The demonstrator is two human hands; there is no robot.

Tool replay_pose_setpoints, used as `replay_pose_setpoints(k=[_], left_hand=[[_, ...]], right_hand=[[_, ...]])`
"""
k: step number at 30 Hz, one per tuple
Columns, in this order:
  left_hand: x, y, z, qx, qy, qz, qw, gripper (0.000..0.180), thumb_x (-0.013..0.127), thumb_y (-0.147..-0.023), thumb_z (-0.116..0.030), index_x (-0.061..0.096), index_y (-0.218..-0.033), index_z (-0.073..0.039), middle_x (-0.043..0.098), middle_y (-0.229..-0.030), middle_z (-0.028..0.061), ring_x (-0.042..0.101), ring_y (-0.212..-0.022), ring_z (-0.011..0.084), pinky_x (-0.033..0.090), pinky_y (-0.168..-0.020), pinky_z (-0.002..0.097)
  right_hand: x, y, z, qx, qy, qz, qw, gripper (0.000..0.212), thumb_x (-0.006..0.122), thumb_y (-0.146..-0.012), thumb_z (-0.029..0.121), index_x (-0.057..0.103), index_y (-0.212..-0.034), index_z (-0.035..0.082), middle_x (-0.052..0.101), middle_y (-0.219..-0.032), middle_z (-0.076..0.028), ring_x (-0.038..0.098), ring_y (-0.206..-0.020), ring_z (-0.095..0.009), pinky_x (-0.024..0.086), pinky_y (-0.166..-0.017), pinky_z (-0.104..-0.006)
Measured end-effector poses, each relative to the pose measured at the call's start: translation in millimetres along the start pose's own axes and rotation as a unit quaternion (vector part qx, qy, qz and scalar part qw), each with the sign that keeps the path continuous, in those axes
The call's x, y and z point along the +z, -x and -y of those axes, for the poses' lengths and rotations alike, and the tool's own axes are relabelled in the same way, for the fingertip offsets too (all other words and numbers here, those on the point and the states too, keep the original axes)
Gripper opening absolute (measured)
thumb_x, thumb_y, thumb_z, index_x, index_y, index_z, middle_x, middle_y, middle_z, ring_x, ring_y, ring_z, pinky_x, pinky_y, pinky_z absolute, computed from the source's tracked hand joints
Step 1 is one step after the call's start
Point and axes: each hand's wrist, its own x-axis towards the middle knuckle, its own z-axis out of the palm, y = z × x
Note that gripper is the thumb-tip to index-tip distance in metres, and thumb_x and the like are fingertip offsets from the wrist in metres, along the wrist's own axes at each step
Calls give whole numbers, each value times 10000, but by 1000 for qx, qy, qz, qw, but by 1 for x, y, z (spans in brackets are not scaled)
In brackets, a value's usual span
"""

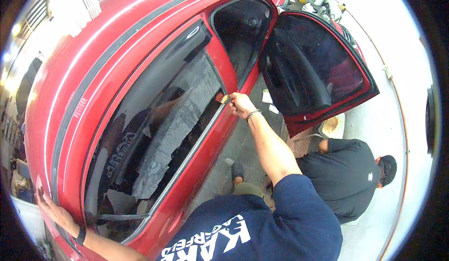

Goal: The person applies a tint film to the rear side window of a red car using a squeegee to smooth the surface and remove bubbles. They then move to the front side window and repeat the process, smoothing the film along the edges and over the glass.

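A left hand (55,211) at lower left and a right hand (242,105) at centre are making two, with one orange-and-yellow tool (224,99). One open door (292,62) is showing at upper right, while one co-worker (343,173) and one cap (388,169) are appearing at lower right.

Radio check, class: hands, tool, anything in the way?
Left hand on red car body. Right hand gripping orange-yellow tool at corner of window. Co-worker near open door, apart from hands.

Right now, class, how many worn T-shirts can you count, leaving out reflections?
2: a navy T-shirt at lower centre and a black T-shirt to its right.
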Motion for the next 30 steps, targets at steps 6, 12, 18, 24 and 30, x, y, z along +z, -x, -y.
replay_pose_setpoints(k=[6, 12, 18, 24, 30], left_hand=[[-3, 0, -3, 2, 3, 8, 1000, 536, 432, -1080, -341, 469, -1431, 62, 525, -1447, 210, 486, -1352, 299, 319, -1157, 411], [0, 5, 4, -14, -6, 20, 1000, 538, 415, -1084, -339, 450, -1436, 66, 530, -1442, 212, 494, -1351, 299, 333, -1160, 406], [6, 5, -4, -9, 18, 33, 999, 551, 419, -1082, -365, 458, -1430, 61, 524, -1444, 211, 481, -1359, 309, 349, -1150, 413], [5, 3, 7, -23, -17, 21, 999, 617, 437, -1063, -448, 477, -1429, 48, 503, -1454, 221, 457, -1362, 325, 313, -1168, 420], [7, 2, 16, 8, -20, 10, 1000, 614, 438, -1065, -436, 463, -1434, 54, 499, -1458, 215, 455, -1364, 325, 302, -1178, 426]], right_hand=[[45, 52, -43, -374, 338, -204, 839, 352, 508, -1015, 318, 515, -1233, 42, 690, -953, -275, 691, -885, -435, 543, -787, -509], [104, 91, -70, -398, 436, -219, 777, 401, 523, -1006, 266, 490, -1324, 24, 693, -857, -244, 687, -745, -420, 542, -641, -529], [71, 40, -39, -460, 398, -278, 743, 453, 504, -1001, 219, 486, -1429, 72, 685, -821, -241, 675, -739, -429, 540, -653, -527], [77, 71, -71, -537, 394, -191, 721, 452, 611, -953, 175, 524, -1366, 12, 672, -866, -268, 674, -767, -437, 534, -687, -509], [44, 31, -50, -448, 422, -232, 753, 449, 579, -974, 168, 518, -1405, 55, 684, -871, -240, 680, -771, -416, 540, -675, -500]])
